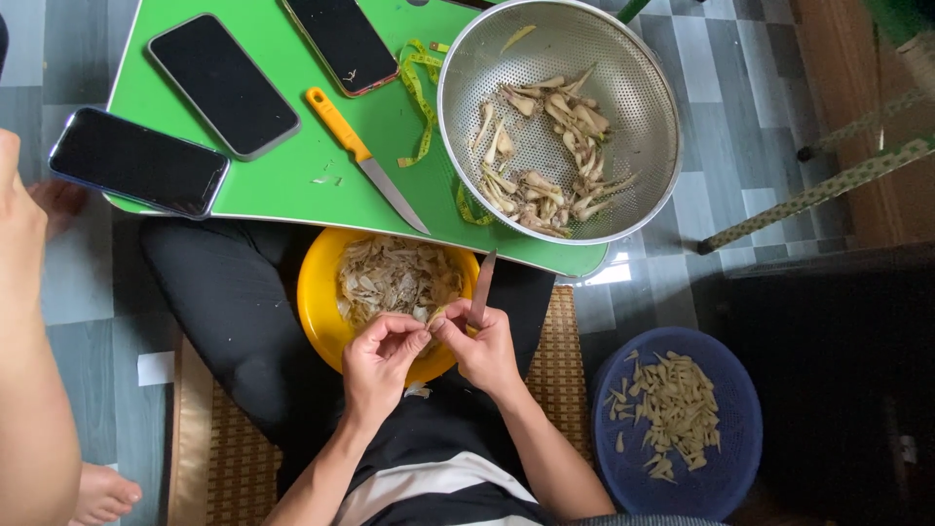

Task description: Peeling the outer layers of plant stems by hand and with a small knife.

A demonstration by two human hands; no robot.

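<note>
Pinching one small pale piece (435, 317) together — left hand (378, 362) fingertips, right hand (484, 353) also gripping a knife (482, 287).

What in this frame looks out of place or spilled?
Three phones and a measuring tape share the green board with a spare knife and peel scraps. One peel lies outside the yellow bowl.

Bright even daylight, sharp focus; glare on floor (609, 273); right edge dim, perhaps underexposed
</note>
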